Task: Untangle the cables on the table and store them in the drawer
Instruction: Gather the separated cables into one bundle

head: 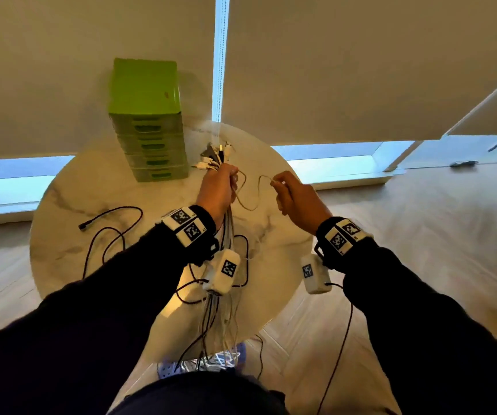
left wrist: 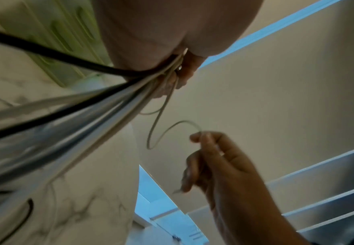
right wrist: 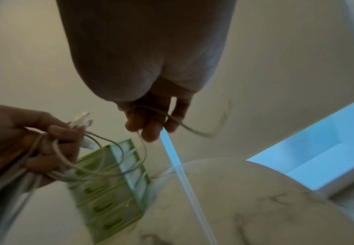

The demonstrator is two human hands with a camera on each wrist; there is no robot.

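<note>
My left hand (head: 218,187) grips a bundle of white and black cables (head: 221,295) above the round marble table (head: 91,187); plug ends (head: 214,157) stick out above the fist and the strands hang down past the table's near edge. One thin white cable (head: 251,196) loops from that fist to my right hand (head: 293,199), which pinches it between thumb and fingers. In the left wrist view the bundle (left wrist: 84,109) runs under my palm and the right hand (left wrist: 218,159) holds the loop (left wrist: 161,136). The right wrist view shows the left hand (right wrist: 35,140) full of cables.
A green drawer tower (head: 148,121) with several shut drawers stands at the table's far left. A black cable (head: 106,235) lies loose on the table's left part. Wooden floor (head: 421,235) surrounds the table; window blinds (head: 331,70) hang behind it.
</note>
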